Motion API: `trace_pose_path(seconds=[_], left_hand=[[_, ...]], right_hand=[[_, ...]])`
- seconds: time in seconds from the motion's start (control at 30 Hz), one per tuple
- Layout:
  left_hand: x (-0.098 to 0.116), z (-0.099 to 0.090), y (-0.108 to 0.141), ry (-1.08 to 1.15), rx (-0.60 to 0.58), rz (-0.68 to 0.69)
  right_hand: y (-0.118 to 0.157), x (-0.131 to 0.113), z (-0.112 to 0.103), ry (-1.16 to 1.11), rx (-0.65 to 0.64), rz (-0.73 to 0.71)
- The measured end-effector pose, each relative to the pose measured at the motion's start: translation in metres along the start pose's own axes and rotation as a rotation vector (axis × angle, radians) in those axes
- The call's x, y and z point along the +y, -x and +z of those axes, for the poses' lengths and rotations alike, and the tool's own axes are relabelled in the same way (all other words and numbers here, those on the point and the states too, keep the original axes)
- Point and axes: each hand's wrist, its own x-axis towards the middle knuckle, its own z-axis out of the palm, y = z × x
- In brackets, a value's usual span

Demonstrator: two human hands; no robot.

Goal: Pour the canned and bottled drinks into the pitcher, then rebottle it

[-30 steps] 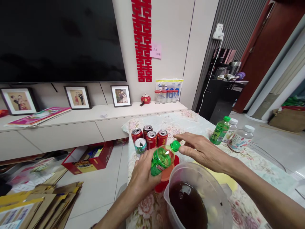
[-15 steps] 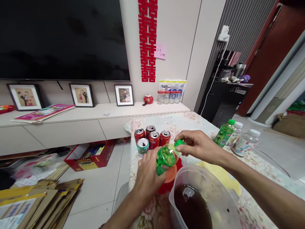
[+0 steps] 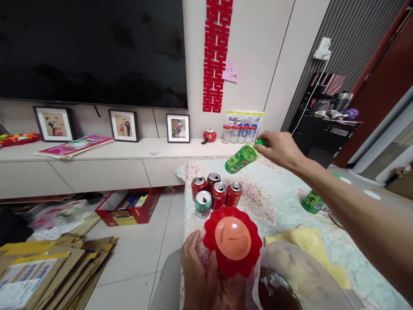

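My right hand point(image 3: 279, 148) grips a green plastic bottle point(image 3: 241, 159) by its cap, tilted in the air above the table's far side. My left hand point(image 3: 198, 269) lies on the tablecloth with thumb and fingers apart, close by the red scalloped dish point(image 3: 208, 228); I cannot tell whether it touches the dish. In that dish sits an orange lid-like piece point(image 3: 232, 239). At the near right stands a clear plastic jug point(image 3: 309, 271) with dark brown liquid point(image 3: 274, 292) inside. Several red drink cans point(image 3: 219, 196) and a teal-and-white can point(image 3: 203, 204) stand beyond the dish.
A yellow cloth point(image 3: 306, 241) lies behind the jug. Another green bottle point(image 3: 312, 201) stands at the right, partly behind my forearm. Along the wall, a white cabinet point(image 3: 145, 150) bears picture frames and red-lidded jars point(image 3: 238, 134). A red box point(image 3: 129, 209) and cardboard point(image 3: 77, 267) are on the floor.
My left hand has let go of the green bottle and come down beside the red dish. My right hand has carried the bottle up and away, over the table's far side. The view has shifted.
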Motion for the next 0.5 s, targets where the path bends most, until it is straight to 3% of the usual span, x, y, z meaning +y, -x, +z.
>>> trace_pose_path(seconds=[0.13,0.3,0.5], left_hand=[[-0.01,0.006,0.005,-0.057,0.024,-0.004],[-0.008,0.01,0.001,-0.121,0.022,-0.021],[-0.016,0.013,-0.001,-0.155,0.016,0.003]], right_hand=[[-0.023,-0.015,0.038,0.074,-0.153,-0.053],[-0.034,-0.034,0.082,0.11,-0.327,-0.147],[-0.035,-0.043,0.113,0.059,-0.38,-0.207]])
